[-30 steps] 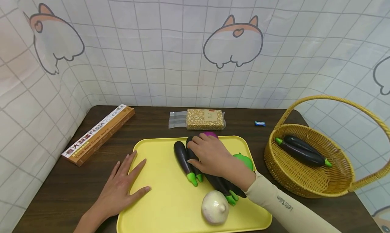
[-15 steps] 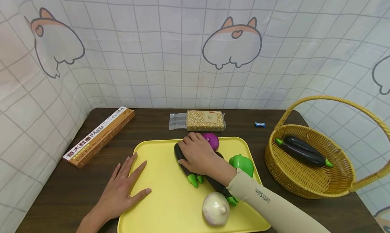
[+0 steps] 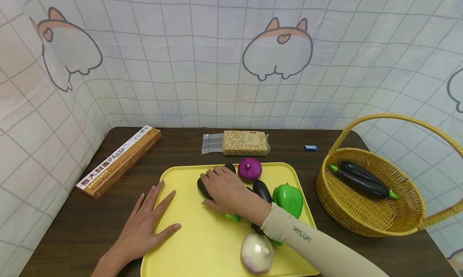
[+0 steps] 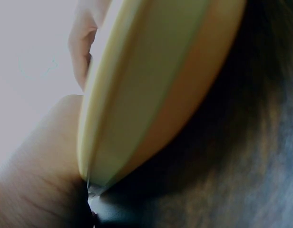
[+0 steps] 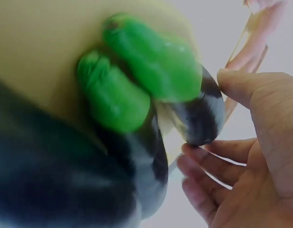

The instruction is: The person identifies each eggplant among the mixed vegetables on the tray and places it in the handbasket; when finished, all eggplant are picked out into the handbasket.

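My right hand reaches over the yellow tray, thumb and fingertips pinching the leftmost eggplant. In the right wrist view this dark eggplant has a green stem end, and a second eggplant lies close beside it. Another eggplant lies partly hidden under my right forearm. My left hand rests on the tray's left edge with fingers spread. Also on the tray are a purple onion, a green bell pepper and a round whitish turnip-like vegetable.
To the right stands a wicker basket with a tall handle; eggplants lie inside. Behind the tray are a bag of yellow kernels and a small blue wrapped packet. A pasta box lies at the back left.
My right hand has moved left and slightly nearer across the eggplants, and the leftmost one has shifted left. The purple onion and bell pepper are uncovered. My left hand stays put.
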The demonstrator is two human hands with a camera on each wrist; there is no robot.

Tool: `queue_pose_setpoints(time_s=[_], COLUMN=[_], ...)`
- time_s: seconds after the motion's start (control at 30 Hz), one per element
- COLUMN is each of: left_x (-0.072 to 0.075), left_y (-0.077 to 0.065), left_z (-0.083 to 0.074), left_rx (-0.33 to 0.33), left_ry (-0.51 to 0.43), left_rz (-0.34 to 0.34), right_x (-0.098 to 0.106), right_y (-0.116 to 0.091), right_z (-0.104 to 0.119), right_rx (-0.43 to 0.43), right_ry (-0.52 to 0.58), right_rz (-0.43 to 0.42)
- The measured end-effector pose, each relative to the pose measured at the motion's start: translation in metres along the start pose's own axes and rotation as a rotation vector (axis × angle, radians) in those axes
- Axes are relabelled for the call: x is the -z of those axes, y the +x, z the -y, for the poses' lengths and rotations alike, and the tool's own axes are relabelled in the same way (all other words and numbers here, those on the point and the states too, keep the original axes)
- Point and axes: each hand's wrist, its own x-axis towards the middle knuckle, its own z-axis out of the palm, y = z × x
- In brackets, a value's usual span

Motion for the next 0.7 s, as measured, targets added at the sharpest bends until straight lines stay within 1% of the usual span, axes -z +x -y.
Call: queue_pose_setpoints(time_s=[0.13, 0.27, 0.4, 0.6, 0.7], left_x=[0.000, 0.001, 0.002, 0.002, 0.002], left_y=[0.000, 0.001, 0.002, 0.001, 0.001], left_z=[-0.001, -0.002, -0.002, -0.002, -0.002], left_rx=[0.001, 0.005, 0.015, 0.014, 0.013], left_ry=[-0.003, -0.004, -0.007, -0.009, -0.009], left_rz=[0.004, 0.012, 0.018, 0.020, 0.016], right_x=[-0.002, -0.004, -0.002, 0.002, 0.005], right_y=[0.001, 0.001, 0.001, 0.000, 0.000], right_z=[0.008, 0.014, 0.017, 0.018, 0.017], right_rx=[0.026, 0.026, 0.024, 0.033, 0.031], right_ry=[0.028, 0.090, 0.179, 0.315, 0.398], right_rz=[0.024, 0.046, 0.047, 0.007, 0.022])
